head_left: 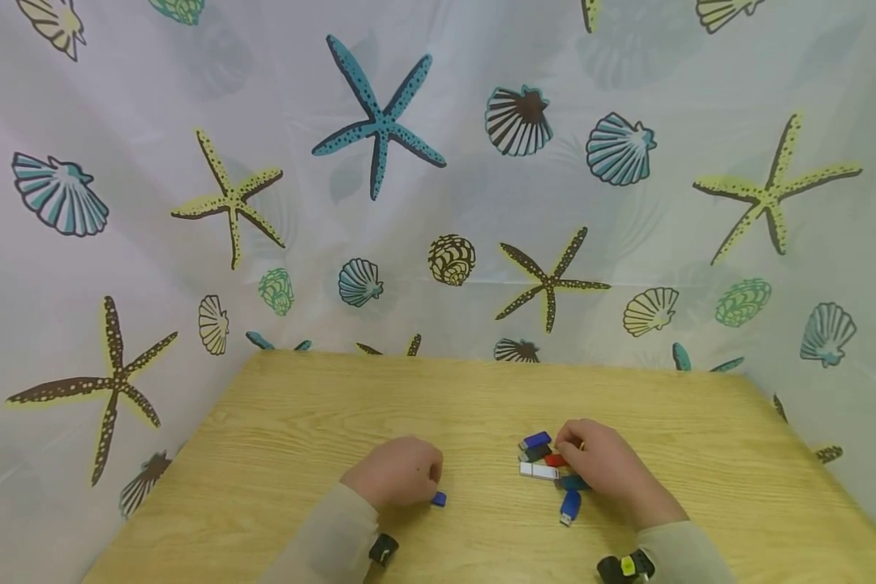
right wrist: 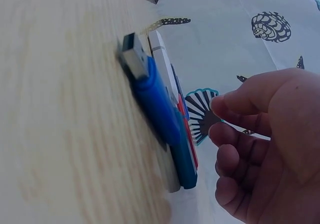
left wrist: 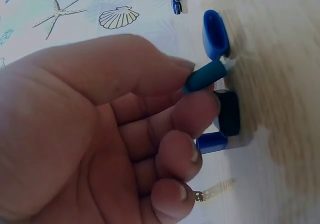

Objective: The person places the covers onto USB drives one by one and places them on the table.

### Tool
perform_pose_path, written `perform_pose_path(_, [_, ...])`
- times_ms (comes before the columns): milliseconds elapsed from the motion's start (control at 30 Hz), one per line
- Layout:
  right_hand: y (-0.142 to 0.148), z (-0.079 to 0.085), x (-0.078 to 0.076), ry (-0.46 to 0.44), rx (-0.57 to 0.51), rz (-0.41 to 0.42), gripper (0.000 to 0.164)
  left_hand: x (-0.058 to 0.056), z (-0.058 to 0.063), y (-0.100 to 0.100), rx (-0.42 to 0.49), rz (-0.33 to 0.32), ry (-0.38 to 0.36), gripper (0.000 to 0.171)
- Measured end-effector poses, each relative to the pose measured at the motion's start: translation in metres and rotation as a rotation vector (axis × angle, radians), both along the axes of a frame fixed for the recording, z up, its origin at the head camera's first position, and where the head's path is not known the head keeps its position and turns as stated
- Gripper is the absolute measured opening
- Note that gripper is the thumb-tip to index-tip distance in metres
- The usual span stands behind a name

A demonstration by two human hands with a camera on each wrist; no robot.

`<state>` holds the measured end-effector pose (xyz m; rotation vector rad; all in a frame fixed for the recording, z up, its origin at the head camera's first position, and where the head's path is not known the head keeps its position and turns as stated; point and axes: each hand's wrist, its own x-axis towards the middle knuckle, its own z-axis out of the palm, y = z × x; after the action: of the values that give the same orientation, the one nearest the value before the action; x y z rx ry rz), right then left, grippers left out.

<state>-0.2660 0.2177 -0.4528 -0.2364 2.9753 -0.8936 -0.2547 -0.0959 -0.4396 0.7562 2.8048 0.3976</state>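
My left hand [head_left: 401, 472] is low over the table, its thumb and forefinger pinching a small teal USB stick cap [left wrist: 206, 75]. A blue cap [left wrist: 215, 36], a dark cap [left wrist: 229, 114] and another blue cap [left wrist: 211, 143] are close to it in the left wrist view. My right hand [head_left: 604, 461] hovers beside a cluster of USB sticks, with a gap between thumb and forefinger in the right wrist view. Here lie a blue stick [head_left: 570, 506] with bare metal plug, a teal one [head_left: 573, 483], a white one [head_left: 538, 470] and a red one [head_left: 555, 460].
Farther back in the cluster are a dark USB stick [head_left: 535, 453] and another blue one [head_left: 536, 440]. They lie on a light wooden table [head_left: 321, 405]. A white curtain [head_left: 467, 195] printed with shells and starfish borders the table at the back and sides.
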Motion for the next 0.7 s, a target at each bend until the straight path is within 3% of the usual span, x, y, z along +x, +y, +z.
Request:
perform_pose_path(200, [0.0, 0.003, 0.001, -0.012, -0.005, 0.003, 0.009, -0.006, -0.001, 0.002, 0.042, 0.009, 0.011, 0.021])
perform_pose_path(433, [0.001, 0.005, 0.001, -0.033, -0.005, 0.011, 0.009, -0.005, 0.008, 0.004, 0.08, 0.047, 0.018, 0.009])
perform_pose_path(700, [0.002, 0.006, 0.004, -0.049, 0.037, 0.065, 0.006, -0.008, 0.01, 0.007, 0.119, 0.071, 0.07, 0.009])
